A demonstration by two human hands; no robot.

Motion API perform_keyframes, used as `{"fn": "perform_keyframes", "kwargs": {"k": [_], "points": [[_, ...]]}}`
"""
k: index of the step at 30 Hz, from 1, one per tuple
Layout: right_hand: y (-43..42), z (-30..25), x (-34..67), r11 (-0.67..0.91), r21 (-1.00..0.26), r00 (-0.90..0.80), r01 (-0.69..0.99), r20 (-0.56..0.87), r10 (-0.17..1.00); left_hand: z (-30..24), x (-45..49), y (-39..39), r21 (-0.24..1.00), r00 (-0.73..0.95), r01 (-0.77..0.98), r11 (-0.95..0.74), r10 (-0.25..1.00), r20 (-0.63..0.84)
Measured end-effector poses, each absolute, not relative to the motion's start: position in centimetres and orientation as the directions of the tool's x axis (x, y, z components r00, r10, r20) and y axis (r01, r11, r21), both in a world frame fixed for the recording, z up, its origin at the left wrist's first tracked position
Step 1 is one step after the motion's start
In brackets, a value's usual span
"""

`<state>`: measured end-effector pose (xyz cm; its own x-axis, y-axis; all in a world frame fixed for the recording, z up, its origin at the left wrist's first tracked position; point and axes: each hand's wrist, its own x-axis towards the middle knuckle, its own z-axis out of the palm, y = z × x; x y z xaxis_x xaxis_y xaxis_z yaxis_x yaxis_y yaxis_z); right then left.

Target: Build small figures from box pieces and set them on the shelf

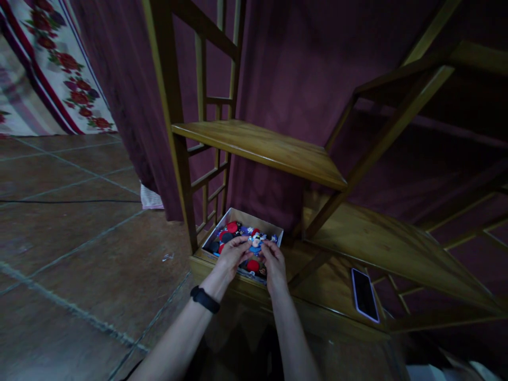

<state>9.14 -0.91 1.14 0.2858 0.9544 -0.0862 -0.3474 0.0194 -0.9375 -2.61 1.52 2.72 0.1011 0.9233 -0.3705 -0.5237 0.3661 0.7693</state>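
Left hand: we see the left hand (235, 255) over the box, its thumb and fingertips closed on one side of the small figure; a black wristband (205, 299) circles the wrist.
Right hand: we see the right hand (273, 259) opposite, its fingertips pressed to the figure's other side; the two hands stand near each other, with the piece clamped between them.
Small figure: we find the small figure (256, 242) between the fingertips, above the box's contents; it shows blue at the bottom, white in the middle and red near the top; its finer shape is too small for us to tell.
Box: we see an open box (251, 218) with pale inner walls below the hands; in it lie other pieces, among them a red round piece (232, 227) at the back left and a red piece (253, 265) near the front; the hands hide part of the contents.
Wooden shelf unit: we see the box on the lowest board of the wooden shelf unit (262, 145); a phone (364, 295) lies on that board, well to the right.
Surroundings: we see a purple curtain (278, 69) behind; a floral cloth (77, 98) hangs at far left, above a tiled floor (79, 233) crossed by a dark cable (71, 201).
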Motion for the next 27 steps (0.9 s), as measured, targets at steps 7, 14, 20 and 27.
{"fn": "perform_keyframes", "kwargs": {"k": [7, 14, 20, 27], "points": [[-0.41, 0.44, 9.29, -0.004, -0.930, 0.293, -0.368, -0.120, 0.948, 3.33, -2.56, 1.33, 0.741, 0.134, -0.539, 0.401, 0.909, -0.394], [-0.60, 0.84, 9.15, 0.002, -0.921, 0.291, -0.390, -0.121, 0.949, 3.40, -2.63, 1.49, 0.741, 0.139, -0.536, 0.403, 0.909, -0.394], [-0.93, 0.89, 9.15, 0.011, -0.924, 0.259, -0.381, -0.096, 0.961, 2.79, -2.52, 1.57, 0.713, 0.142, -0.570, 0.408, 0.904, -0.403], [-1.25, 1.28, 9.32, -0.019, -0.930, 0.249, -0.366, -0.118, 0.961, 2.61, -2.51, 1.29, 0.701, 0.146, -0.580, 0.415, 0.900, -0.411]]}}
